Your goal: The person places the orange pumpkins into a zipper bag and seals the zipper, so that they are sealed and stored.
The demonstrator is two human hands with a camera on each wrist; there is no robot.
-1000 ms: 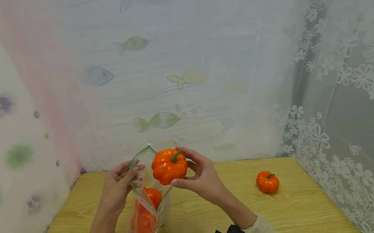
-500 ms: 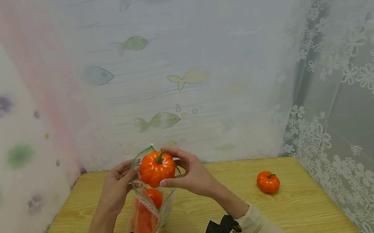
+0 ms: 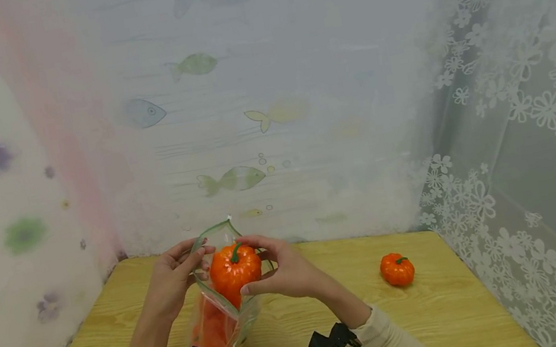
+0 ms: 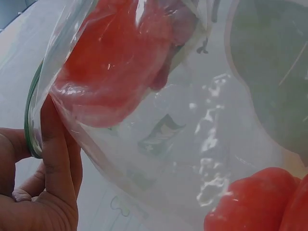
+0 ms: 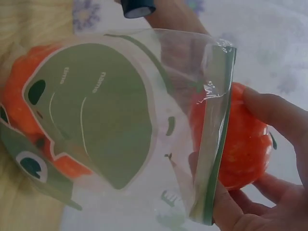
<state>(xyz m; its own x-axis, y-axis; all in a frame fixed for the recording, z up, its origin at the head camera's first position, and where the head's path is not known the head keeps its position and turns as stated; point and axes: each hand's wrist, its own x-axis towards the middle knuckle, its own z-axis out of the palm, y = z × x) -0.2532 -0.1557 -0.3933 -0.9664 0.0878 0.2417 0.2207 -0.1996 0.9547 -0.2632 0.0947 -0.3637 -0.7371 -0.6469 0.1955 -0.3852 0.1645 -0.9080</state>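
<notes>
Over a wood-grain bench (image 3: 338,290) before a fish-patterned backdrop (image 3: 361,149), the left hand (image 3: 171,280) pinches a bag (image 5: 106,115), its orange contents (image 3: 214,334) blurred by plastic, and the right hand (image 3: 288,268) grips a pumpkin (image 3: 233,273).

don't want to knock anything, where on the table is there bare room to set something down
The table is bare between the right forearm and the lone pumpkin, and left of the left forearm towards the patterned backdrop. It is crowded around the plastic bag, between the left hand on its rim and the right hand with the held pumpkin.

Left grip (image 4: 55,195) on clear bag (image 4: 178,144)
</notes>
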